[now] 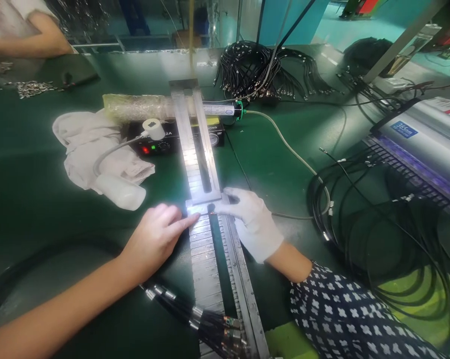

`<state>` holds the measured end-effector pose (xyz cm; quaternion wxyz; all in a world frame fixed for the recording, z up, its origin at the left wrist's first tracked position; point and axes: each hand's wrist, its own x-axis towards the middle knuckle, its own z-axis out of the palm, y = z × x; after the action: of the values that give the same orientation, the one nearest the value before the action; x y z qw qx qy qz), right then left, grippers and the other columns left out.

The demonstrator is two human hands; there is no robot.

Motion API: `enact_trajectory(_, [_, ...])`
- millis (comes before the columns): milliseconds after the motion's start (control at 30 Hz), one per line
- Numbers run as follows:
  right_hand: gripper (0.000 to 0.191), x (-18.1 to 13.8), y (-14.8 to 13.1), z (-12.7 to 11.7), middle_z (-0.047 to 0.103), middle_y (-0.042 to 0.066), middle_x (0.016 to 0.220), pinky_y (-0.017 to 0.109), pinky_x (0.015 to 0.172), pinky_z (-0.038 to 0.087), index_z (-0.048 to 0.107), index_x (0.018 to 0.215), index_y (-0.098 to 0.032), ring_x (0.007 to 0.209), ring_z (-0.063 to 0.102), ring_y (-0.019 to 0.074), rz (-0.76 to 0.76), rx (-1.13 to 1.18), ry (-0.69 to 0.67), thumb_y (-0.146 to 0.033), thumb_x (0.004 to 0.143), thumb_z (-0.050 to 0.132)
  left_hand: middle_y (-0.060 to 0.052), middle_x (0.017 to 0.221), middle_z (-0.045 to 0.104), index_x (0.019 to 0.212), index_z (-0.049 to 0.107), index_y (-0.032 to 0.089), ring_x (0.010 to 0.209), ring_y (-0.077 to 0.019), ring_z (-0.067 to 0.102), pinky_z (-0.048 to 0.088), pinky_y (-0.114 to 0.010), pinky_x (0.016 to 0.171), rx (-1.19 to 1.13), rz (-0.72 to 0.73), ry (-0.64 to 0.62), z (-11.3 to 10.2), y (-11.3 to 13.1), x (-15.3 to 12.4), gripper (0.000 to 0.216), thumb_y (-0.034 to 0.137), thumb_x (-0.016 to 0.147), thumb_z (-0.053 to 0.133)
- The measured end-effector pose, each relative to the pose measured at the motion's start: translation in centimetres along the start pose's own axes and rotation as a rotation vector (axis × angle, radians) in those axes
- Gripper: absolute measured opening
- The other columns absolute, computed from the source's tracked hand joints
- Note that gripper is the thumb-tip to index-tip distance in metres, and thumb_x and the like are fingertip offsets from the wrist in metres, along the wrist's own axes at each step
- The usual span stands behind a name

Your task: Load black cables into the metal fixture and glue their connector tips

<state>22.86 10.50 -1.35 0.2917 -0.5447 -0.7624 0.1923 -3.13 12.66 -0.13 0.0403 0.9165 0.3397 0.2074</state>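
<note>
A long metal rail fixture [198, 149] runs down the middle of the green table, brightly lit where my hands meet. My bare left hand [155, 239] rests beside the rail, its index finger stretched onto the left bar, the other fingers loosely curled. My right hand [252, 219], in a white glove, lies against the rail's right side, fingers pinched at the slot on something too small to name. Under my left forearm lies a bundle of black cables with metal connectors [206, 319].
A white cloth [90, 144] and white squeeze bottle [120, 192] lie at left. Behind them is a black control box [165, 142] with lit lamps. Black cable coils [359, 199] lie at right, another pile [258, 70] behind. Another person's arm [26, 40] is at top left.
</note>
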Motion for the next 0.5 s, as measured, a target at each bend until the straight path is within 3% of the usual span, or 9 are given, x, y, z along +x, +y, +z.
enact_trajectory(200, [0.046,-0.1,0.5,0.2,0.061,0.001,0.141,0.044,0.110,0.048,0.079,0.111,-0.035,0.126,0.057,0.0269,-0.021,-0.015,-0.009,-0.004,0.087,0.056,-0.006,0.086,0.065,0.127,0.067,0.020,0.077,-0.0186,0.055,0.045,-0.031,0.067,-0.032,-0.099,-0.139,-0.1,0.6,-0.5,0.038,0.020,0.102,0.038])
enact_trajectory(300, [0.047,-0.2,0.6,0.3,0.061,0.002,0.141,0.045,0.110,0.047,0.079,0.111,-0.034,0.126,0.057,0.0273,-0.030,-0.017,-0.007,-0.003,0.086,0.054,-0.004,0.094,0.068,0.132,0.061,0.024,0.083,-0.0160,0.062,0.050,-0.027,0.073,-0.111,-0.112,-0.233,-2.8,1.0,-0.9,0.036,0.029,0.104,0.040])
enact_trajectory(367, [0.049,-0.1,0.6,0.3,0.062,0.002,0.140,0.046,0.109,0.048,0.080,0.111,-0.034,0.127,0.058,0.0268,-0.018,-0.017,-0.014,-0.002,0.087,0.052,-0.002,0.102,0.070,0.133,0.057,0.025,0.088,-0.0152,0.064,0.051,-0.024,0.075,-0.139,-0.076,-0.332,-5.2,1.3,-2.2,0.037,0.042,0.100,0.052])
enact_trajectory(433, [0.050,-0.1,0.4,0.3,0.062,0.001,0.140,0.046,0.108,0.049,0.080,0.110,-0.035,0.126,0.058,0.0261,-0.003,-0.016,-0.021,-0.001,0.087,0.050,-0.002,0.108,0.069,0.125,0.058,0.025,0.093,-0.0181,0.064,0.051,-0.027,0.078,-0.063,-0.019,-0.437,-7.1,1.7,-4.1,0.042,0.049,0.092,0.065])
enact_trajectory(500, [0.050,-0.1,0.4,0.3,0.063,0.001,0.138,0.046,0.108,0.049,0.080,0.109,-0.034,0.125,0.059,0.0260,0.000,-0.009,-0.015,-0.001,0.087,0.049,-0.003,0.101,0.066,0.107,0.060,0.023,0.090,-0.0212,0.062,0.049,-0.031,0.078,0.062,0.025,-0.505,-8.1,2.0,-6.0,0.024,0.039,0.091,0.068])
